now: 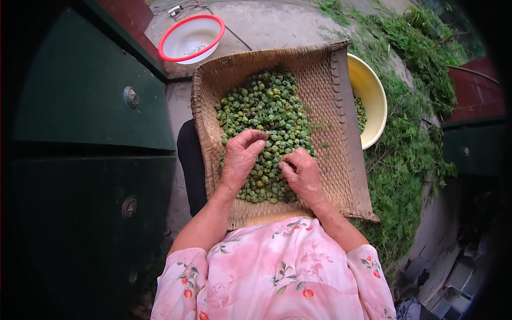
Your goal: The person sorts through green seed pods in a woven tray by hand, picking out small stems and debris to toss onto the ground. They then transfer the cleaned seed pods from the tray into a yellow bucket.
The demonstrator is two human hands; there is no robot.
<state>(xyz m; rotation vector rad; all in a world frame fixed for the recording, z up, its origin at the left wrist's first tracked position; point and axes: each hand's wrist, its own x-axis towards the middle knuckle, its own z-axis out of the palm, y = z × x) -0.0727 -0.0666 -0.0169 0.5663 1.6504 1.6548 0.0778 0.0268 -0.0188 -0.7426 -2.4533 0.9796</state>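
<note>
A woven winnowing basket point(330, 154) lies across my lap, holding a heap of small green seed cones point(266, 101) with bits of leafy sprig among them. My left hand point(244, 156) is over the middle of the heap, thumb and fingertips brought together in a pinch. To its right and a little nearer to me, my right hand point(302, 173) has its fingers curled in against the thumb at the heap's edge. Whatever either hand holds, if anything, is too small or hidden to make out.
A yellow basin point(377, 101) with more green cones stands beyond the basket's right edge. A white basin with a red rim point(192, 38) sits at the upper left. Cut green branches point(400, 160) cover the ground on the right. Dark green metal doors point(90, 122) rise at the left.
</note>
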